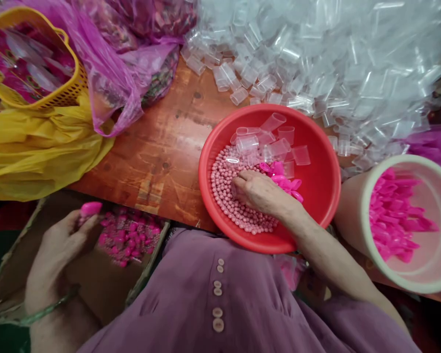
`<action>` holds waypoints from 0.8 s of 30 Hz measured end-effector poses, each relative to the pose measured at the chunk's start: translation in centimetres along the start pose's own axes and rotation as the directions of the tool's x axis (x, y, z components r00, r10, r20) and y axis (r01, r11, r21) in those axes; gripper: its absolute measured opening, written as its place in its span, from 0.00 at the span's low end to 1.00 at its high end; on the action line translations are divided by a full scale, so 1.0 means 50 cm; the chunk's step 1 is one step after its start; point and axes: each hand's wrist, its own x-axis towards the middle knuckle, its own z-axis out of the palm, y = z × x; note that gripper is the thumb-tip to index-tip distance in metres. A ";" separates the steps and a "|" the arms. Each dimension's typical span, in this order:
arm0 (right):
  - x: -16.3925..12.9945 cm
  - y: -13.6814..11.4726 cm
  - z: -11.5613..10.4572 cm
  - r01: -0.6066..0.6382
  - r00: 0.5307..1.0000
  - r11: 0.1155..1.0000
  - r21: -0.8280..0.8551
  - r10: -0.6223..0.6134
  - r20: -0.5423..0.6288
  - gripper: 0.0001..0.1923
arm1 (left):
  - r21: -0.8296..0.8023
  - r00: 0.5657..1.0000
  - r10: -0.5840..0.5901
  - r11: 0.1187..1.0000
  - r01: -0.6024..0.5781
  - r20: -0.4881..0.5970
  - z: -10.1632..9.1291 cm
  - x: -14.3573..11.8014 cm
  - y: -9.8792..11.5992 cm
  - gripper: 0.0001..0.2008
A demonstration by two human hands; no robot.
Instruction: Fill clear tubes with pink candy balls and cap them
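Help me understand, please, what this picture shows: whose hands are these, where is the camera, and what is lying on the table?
The camera sits on a person's head, looking down at their own bare hands. The right hand rests in a red basin on small pink beads, beside clear plastic tubes and pink caps. The left hand holds a pink-capped piece over a cardboard box of similar pieces. On the wooden table lie a heap of clear tubes, a yellow basket, plastic bags, and a bucket of pink caps.
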 end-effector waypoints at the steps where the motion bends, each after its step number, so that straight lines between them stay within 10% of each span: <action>1: 0.001 0.001 -0.001 0.002 1.000 1.000 0.015 -0.001 -0.002 0.07 | 0.095 0.999 0.050 0.994 -0.048 -0.022 -0.015 -0.009 -0.008 0.21; 4: -0.007 0.015 -0.003 0.018 0.998 0.991 0.129 -0.010 -0.060 0.11 | 0.465 0.951 0.188 0.884 -0.054 -0.247 -0.021 -0.012 -0.006 0.22; 8: -0.009 0.032 0.003 0.002 0.986 0.923 0.385 0.063 -0.157 0.19 | 0.705 0.817 0.284 0.681 0.196 -0.502 0.062 0.035 0.039 0.17; 11: 0.009 0.032 0.017 -0.145 0.924 0.811 0.566 0.316 -0.217 0.18 | 0.606 0.885 0.332 0.792 -0.073 -0.327 0.172 0.092 0.085 0.16; 14: 0.028 0.023 0.031 -0.288 0.822 0.742 0.606 0.516 -0.242 0.13 | 0.567 0.783 0.592 0.718 -0.405 -0.192 0.286 0.144 0.117 0.11; 17: 0.034 0.005 0.038 -0.395 0.819 0.751 0.529 0.548 -0.167 0.10 | 0.489 0.668 0.743 0.566 -0.664 0.047 0.371 0.180 0.123 0.10; 20: 0.031 -0.018 0.039 -0.456 0.858 0.745 0.487 0.513 0.019 0.10 | 0.470 0.552 0.820 0.432 -0.770 0.152 0.409 0.200 0.111 0.10; 24: 0.030 -0.027 0.040 -0.485 0.872 0.691 0.536 0.431 0.232 0.12 | 0.477 0.545 0.807 0.396 -0.785 0.227 0.406 0.206 0.111 0.10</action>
